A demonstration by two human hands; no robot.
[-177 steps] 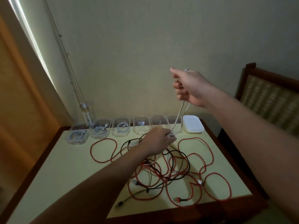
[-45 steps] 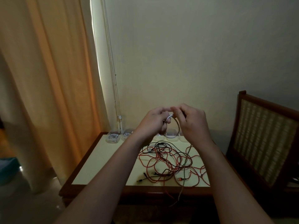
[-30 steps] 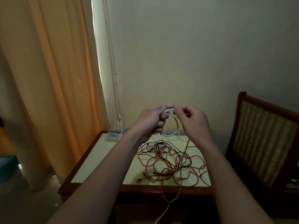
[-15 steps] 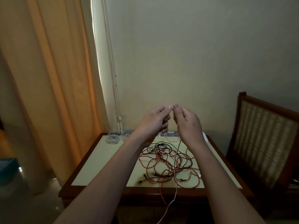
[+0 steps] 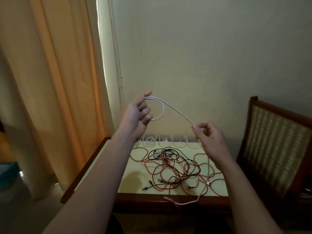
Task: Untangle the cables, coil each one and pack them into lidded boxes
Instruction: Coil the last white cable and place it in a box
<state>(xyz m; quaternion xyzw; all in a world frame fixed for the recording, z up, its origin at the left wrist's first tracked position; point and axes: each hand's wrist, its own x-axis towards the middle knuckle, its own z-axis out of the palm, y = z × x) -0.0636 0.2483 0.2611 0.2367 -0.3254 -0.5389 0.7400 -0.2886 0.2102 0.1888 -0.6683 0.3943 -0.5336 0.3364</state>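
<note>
So I've got the white cable [image 5: 177,111] up in the air, well above the surface [image 5: 128,186]. My left hand [image 5: 138,115] pinches it between thumb and forefinger with one small loop hanging under the fingers, which is the start of the coil. My right hand [image 5: 207,137] pinches the same cable further along, off to the side and lower, so the stretch between my hands stays straight and feeds into the next loop without kinks.

The rest of it drops behind my right wrist, crosses the surface and hangs over the front edge, so there's plenty left to wind. I'm holding it high to keep it out of the red and black tangle [image 5: 172,168] below.

Hard to see:
- the clear boxes [image 5: 164,141] along the back edge are dim. One seems to hold a coiled cable, and the rest I can't tell
- my arms hide part of that row
- I can't spot any lids
- the white cable's plugs are too small to make out
</note>
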